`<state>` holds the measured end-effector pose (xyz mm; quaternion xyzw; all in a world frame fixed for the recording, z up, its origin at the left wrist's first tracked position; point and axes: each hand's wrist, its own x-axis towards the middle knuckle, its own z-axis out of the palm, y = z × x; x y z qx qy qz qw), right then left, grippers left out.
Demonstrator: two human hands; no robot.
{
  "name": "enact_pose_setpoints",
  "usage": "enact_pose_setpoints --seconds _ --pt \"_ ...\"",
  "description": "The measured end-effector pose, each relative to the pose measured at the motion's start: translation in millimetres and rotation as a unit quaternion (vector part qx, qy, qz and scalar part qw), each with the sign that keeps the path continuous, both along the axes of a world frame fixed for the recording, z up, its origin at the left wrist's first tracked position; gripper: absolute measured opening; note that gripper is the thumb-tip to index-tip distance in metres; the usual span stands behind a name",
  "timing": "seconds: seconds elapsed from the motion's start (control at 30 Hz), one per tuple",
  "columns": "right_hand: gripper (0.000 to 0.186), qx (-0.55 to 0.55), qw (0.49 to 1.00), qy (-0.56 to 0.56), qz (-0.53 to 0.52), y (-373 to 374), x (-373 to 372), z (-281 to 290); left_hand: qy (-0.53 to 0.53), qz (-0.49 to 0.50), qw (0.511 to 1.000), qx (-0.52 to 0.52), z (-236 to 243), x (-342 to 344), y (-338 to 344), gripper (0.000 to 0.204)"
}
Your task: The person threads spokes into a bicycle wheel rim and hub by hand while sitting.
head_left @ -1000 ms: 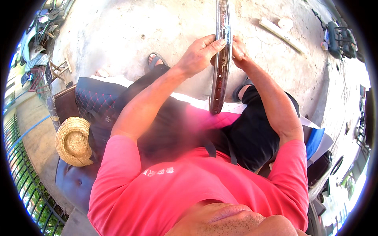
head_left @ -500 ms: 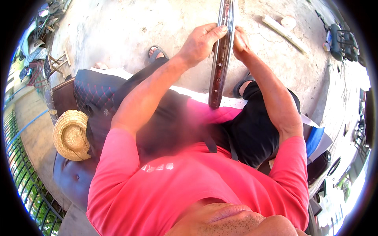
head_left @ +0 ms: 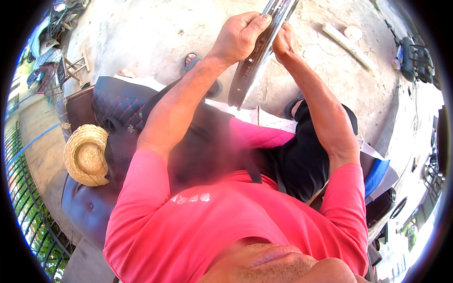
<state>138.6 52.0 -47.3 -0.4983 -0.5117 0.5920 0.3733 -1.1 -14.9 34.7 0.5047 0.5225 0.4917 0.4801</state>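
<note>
Rim of curved, hole-dotted, brown-and-silver metal (head_left: 257,54) | your left hand (head_left: 239,38): clamped on its left edge | your right hand (head_left: 284,43): at its right edge, grip unclear

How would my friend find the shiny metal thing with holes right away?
Start at the big pale concrete floor. Near its top middle, find the bare left hand and bare right hand. Between them slants the long, shiny metal rim, its row of small holes setting it apart from the plain pale bar lying to the right.

Rim (head_left: 255,55) btwn L hand (head_left: 237,38), R hand (head_left: 284,43)
</note>
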Motion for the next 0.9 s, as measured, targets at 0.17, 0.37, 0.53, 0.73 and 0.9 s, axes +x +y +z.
enact_pose_setpoints --seconds 0.17,0.37,0.53,0.73,0.9 --pt "0.036 -0.04 0.998 0.039 -0.017 -1 -7 -27 -0.016 -0.002 0.998 -0.055 -19 -1 -2 0.035" --pt "0.035 -0.076 0.996 0.038 0.007 1 -3 -37 -0.036 -0.001 0.996 -0.083 -20 0 4 0.034" --pt "0.034 -0.146 0.985 0.095 0.016 16 9 -61 -0.131 0.017 0.99 -0.054 -43 4 12 0.037" --pt "0.024 -0.09 0.988 0.119 0.037 22 12 -82 -0.116 -0.004 0.982 -0.15 -23 1 11 0.036" --pt "0.035 -0.148 0.974 0.17 -0.022 35 20 -94 -0.111 -0.009 0.987 -0.118 -31 5 14 0.034"
